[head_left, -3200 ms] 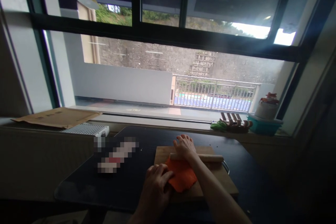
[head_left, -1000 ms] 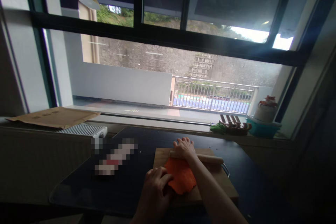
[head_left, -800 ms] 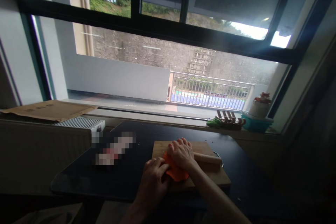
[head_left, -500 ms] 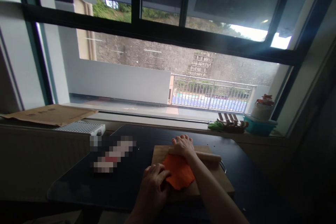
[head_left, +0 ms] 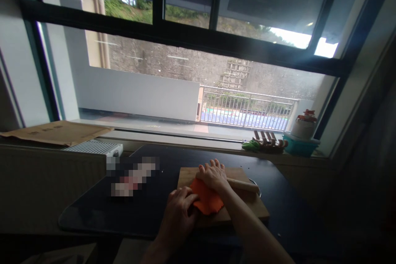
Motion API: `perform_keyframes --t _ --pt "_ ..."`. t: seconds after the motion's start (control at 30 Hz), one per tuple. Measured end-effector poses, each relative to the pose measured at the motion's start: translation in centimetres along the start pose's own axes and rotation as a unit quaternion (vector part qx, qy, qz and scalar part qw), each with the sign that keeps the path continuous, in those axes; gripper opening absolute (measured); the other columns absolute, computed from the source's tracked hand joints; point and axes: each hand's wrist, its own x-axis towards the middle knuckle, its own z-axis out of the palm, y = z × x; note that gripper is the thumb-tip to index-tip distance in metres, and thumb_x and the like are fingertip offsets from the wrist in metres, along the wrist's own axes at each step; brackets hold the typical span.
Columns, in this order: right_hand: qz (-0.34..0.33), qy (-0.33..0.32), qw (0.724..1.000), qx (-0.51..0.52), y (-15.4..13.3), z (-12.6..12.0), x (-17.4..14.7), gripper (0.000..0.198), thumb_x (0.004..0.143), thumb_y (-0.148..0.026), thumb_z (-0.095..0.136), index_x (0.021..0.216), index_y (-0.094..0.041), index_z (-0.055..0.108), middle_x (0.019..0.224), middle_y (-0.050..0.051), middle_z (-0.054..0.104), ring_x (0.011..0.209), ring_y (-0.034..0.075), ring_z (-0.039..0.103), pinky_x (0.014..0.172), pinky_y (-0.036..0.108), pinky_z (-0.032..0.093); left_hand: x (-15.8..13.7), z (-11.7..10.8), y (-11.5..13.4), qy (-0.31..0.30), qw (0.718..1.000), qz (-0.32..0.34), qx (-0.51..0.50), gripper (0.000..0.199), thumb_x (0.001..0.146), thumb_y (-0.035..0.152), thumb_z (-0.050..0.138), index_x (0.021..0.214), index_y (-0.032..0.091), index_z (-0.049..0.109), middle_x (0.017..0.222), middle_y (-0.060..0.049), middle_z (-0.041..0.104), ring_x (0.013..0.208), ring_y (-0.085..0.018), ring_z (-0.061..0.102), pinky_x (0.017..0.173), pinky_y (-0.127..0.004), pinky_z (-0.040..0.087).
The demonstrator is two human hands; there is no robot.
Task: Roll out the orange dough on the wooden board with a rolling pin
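Note:
A flat orange sheet of what looks like dough or modelling clay (head_left: pixel 208 201) lies on a wooden board (head_left: pixel 188 172), its edge uneven. My right hand (head_left: pixel 213 174) rests palm down across a wooden rolling pin (head_left: pixel 243 185), fingers stretched out and spread beyond it. The pin lies over the far edge of the orange sheet, its right end angled toward me. At the sheet's left edge, my left hand (head_left: pixel 181 210) is closed, thumb and fingers pinching the orange material. My hand and wrist hide part of the pin and sheet.
The board sits on a dark table (head_left: pixel 133 218). A blurred-out item (head_left: pixel 134 179) lies to the left. A brown envelope (head_left: pixel 58 132) rests by a radiator (head_left: pixel 95 147). Along the sill stand a brown rack-like object (head_left: pixel 269 142) and a turquoise box (head_left: pixel 300 144), below the window.
The rolling pin's right end has swung slightly toward me over the board. Both hands keep nearly the same places on the pin and sheet. The camera view has shifted a little.

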Motion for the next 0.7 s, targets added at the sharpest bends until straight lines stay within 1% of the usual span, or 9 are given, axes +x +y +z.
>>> perform_keyframes --t 0.07,0.13,0.27,0.37,0.43,0.5,0.6,0.67,0.7 --pt "0.008 0.002 1.000 0.001 0.0 -0.2 1.1 0.053 0.098 -0.048 0.025 0.121 -0.018 0.063 0.145 0.014 0.044 0.139 0.032 0.028 0.109 0.052 0.023 -0.1 0.4 -0.4 0.008 1.000 0.004 0.005 0.027 0.073 0.012 0.060 0.095 0.026 0.070 0.098 -0.003 0.066 0.093 -0.023 0.061 0.090 -0.044 0.043" --pt "0.011 0.011 1.000 0.001 -0.1 0.0 0.8 0.053 0.098 -0.047 0.024 0.125 -0.019 0.060 0.147 0.013 0.042 0.141 0.031 0.026 0.110 0.051 0.021 -0.1 0.6 -0.7 0.010 1.000 0.006 0.008 0.028 0.072 0.012 0.061 0.094 0.026 0.070 0.097 -0.003 0.066 0.091 -0.023 0.062 0.089 -0.043 0.043" --pt "-0.002 0.021 0.999 0.029 -0.7 0.7 -2.8 0.057 0.098 -0.050 0.022 0.136 -0.020 0.051 0.153 0.010 0.034 0.144 0.029 0.016 0.112 0.050 0.020 0.0 0.3 -0.5 -0.005 1.000 0.005 0.001 0.023 0.076 0.014 0.060 0.093 0.026 0.069 0.097 -0.003 0.066 0.093 -0.023 0.061 0.089 -0.043 0.043" --pt "-0.024 0.001 0.998 0.054 -0.8 0.5 -4.5 0.060 0.097 -0.054 0.021 0.142 -0.020 0.043 0.154 0.009 0.033 0.145 0.028 0.013 0.112 0.052 0.019 0.1 -0.1 -0.1 -0.014 1.000 0.002 -0.006 0.017 0.078 0.018 0.060 0.091 0.024 0.069 0.098 -0.004 0.066 0.095 -0.024 0.061 0.091 -0.044 0.042" --pt "-0.021 -0.023 0.998 0.049 -0.4 0.0 -3.8 0.059 0.098 -0.053 0.018 0.139 -0.021 0.046 0.154 0.009 0.033 0.145 0.028 0.013 0.112 0.052 0.018 0.1 -0.1 -0.2 -0.013 1.000 0.001 -0.002 0.018 0.078 0.019 0.059 0.092 0.025 0.069 0.099 -0.004 0.066 0.095 -0.024 0.061 0.091 -0.044 0.042" --pt "-0.004 -0.038 0.999 0.028 0.0 -0.4 -1.9 0.057 0.098 -0.051 0.018 0.133 -0.022 0.053 0.153 0.009 0.033 0.145 0.029 0.015 0.112 0.052 0.019 0.0 0.1 -0.4 0.000 1.000 0.006 0.007 0.022 0.077 0.017 0.060 0.094 0.026 0.070 0.099 -0.004 0.067 0.094 -0.023 0.062 0.090 -0.043 0.043" --pt "0.024 -0.032 0.999 0.007 0.5 -0.8 1.3 0.053 0.098 -0.049 0.022 0.126 -0.022 0.058 0.149 0.012 0.039 0.142 0.031 0.022 0.109 0.055 0.021 -0.1 0.6 -1.0 0.021 0.999 0.024 0.024 0.027 0.073 0.013 0.060 0.094 0.025 0.071 0.096 -0.004 0.067 0.091 -0.023 0.063 0.088 -0.042 0.045" --pt "0.032 -0.027 0.999 0.007 0.6 -0.6 2.1 0.052 0.098 -0.049 0.025 0.125 -0.021 0.060 0.147 0.014 0.042 0.141 0.032 0.025 0.108 0.056 0.023 -0.1 0.8 -1.1 0.025 0.999 0.030 0.031 0.028 0.072 0.011 0.060 0.094 0.025 0.071 0.095 -0.004 0.067 0.089 -0.023 0.064 0.086 -0.041 0.046" --pt "0.031 -0.023 0.999 0.007 0.5 -0.4 1.8 0.053 0.098 -0.048 0.024 0.125 -0.020 0.060 0.147 0.014 0.042 0.141 0.032 0.024 0.108 0.055 0.022 -0.1 0.8 -1.1 0.025 0.999 0.030 0.032 0.029 0.071 0.011 0.060 0.094 0.025 0.071 0.095 -0.004 0.067 0.089 -0.023 0.064 0.086 -0.042 0.046"
